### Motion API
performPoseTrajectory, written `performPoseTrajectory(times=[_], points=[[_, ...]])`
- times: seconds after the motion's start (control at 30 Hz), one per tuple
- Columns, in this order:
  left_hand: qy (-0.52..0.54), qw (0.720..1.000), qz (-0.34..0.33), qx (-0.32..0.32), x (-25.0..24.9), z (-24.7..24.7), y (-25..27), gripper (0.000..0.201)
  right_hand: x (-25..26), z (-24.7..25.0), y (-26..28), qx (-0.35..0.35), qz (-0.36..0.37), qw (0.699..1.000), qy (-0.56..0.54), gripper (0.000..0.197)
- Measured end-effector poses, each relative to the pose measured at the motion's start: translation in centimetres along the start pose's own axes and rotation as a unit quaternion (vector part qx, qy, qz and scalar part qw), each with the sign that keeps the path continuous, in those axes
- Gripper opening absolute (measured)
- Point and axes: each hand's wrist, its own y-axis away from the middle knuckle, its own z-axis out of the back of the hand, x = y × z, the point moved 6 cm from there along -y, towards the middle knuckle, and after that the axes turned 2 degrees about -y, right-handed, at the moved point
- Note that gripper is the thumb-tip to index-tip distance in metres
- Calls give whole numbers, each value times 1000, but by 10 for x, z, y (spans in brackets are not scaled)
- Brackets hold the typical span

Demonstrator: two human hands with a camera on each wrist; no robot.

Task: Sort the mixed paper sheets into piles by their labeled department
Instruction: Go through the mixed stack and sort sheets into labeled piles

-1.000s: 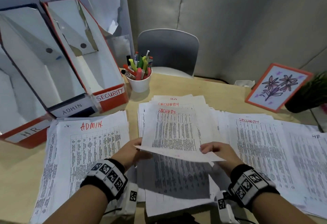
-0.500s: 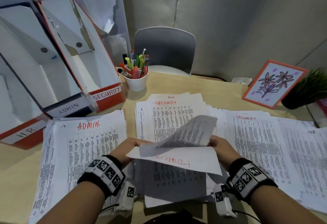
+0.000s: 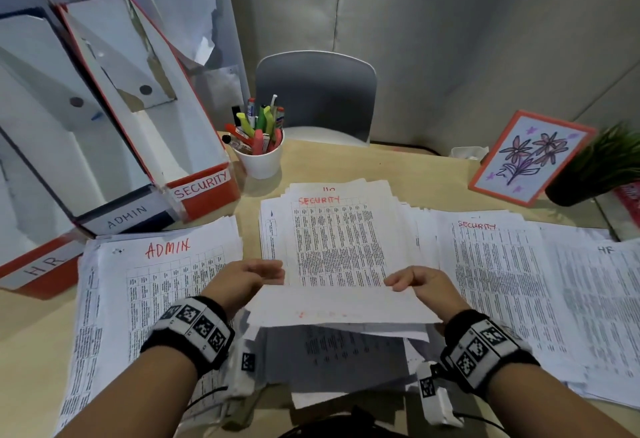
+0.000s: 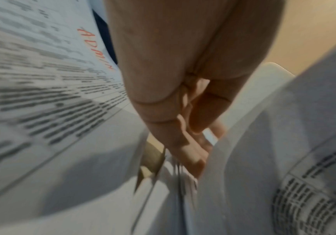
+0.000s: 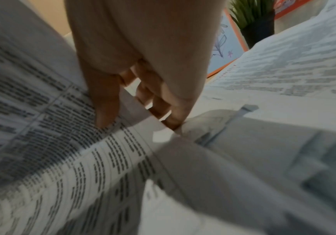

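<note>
Grey padded panels closed off the far side of a pale wooden tabletop point(image 3: 398, 174), with a grey moulded chair point(image 3: 315, 91) pushed in behind it. Three cardboard file boxes leaned at the left, their front strips lettered HR point(image 3: 43, 266), ADMIN point(image 3: 126, 217) and SECURITY point(image 3: 202, 184); the SECURITY and HR boxes had red edges, the ADMIN one dark blue. A white cup of markers point(image 3: 261, 157) stood just beside the SECURITY box. At the right an orange-framed flower drawing point(image 3: 530, 157) leaned next to a spiky green plant in a dark pot point(image 3: 602, 167).

Thin printed sheets, dense with small black tables, covered most of the surface in loose, uneven piles. The ADMIN pile point(image 3: 152, 285) lay at the left, a middle stack point(image 3: 332, 229) topped by a page marked SECURITY in red sat straight ahead, a SECURITY pile point(image 3: 491, 271) lay to its right, and an HR pile point(image 3: 602, 285) at the far right.

The held sheet point(image 3: 339, 309) hung flat above the near part of the middle stack, blank side up, faint red lettering showing through. The left hand point(image 3: 242, 281) pinched its left edge, its grip clamped on the paper. The right hand point(image 3: 420, 285) pinched the right edge, thumb on top and fingers point(image 5: 163, 103) curled beneath. Both wrists wore black bands with square coded markers.
</note>
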Motion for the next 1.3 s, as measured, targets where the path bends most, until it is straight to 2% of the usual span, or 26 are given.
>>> performPoseTrajectory(times=[0.07,0.13,0.3,0.37,0.47,0.6,0.7,0.8,0.87,0.97,1.03,1.1,1.2,1.3], points=[[18,999,-1,-39,-8,5,-8,30,-1,3,-1,-12,20,999,30,44],[27,999,0,-43,-17,2,-13,20,-1,1,0,3,22,999,46,41],[73,997,23,-13,-22,-13,-22,33,-5,-7,0,57,21,996,70,51],[51,999,14,-6,-25,-16,-22,38,-8,-11,0,65,11,995,72,56],[3,998,-24,-51,-28,-13,-21,36,-7,-12,1,75,2,995,72,49],[-50,995,-41,-76,-30,-10,-23,37,-5,-11,4,72,12,995,65,44],[-101,988,-60,-96,-34,-6,-24,36,-5,-7,4,44,24,997,54,51],[-71,989,-81,-99,-34,-6,-23,32,-8,-1,1,15,38,998,49,57],[-44,991,-82,-92,-33,-4,-24,36,-9,1,0,6,38,998,44,54],[-62,993,-83,-64,-33,-2,-23,32,-12,5,-3,-5,30,999,20,55],[-83,992,-92,-35,-32,-2,-22,46,-12,6,-4,-17,25,1000,8,51],[-79,992,-101,-7,-32,-3,-17,51,-5,7,-2,-30,27,999,-1,40],[-88,990,-113,12,-33,-6,-12,48,6,8,-1,-47,36,998,21,36],[-100,989,-107,10,-32,-10,-11,37,4,8,-5,-48,4,999,-14,39]])
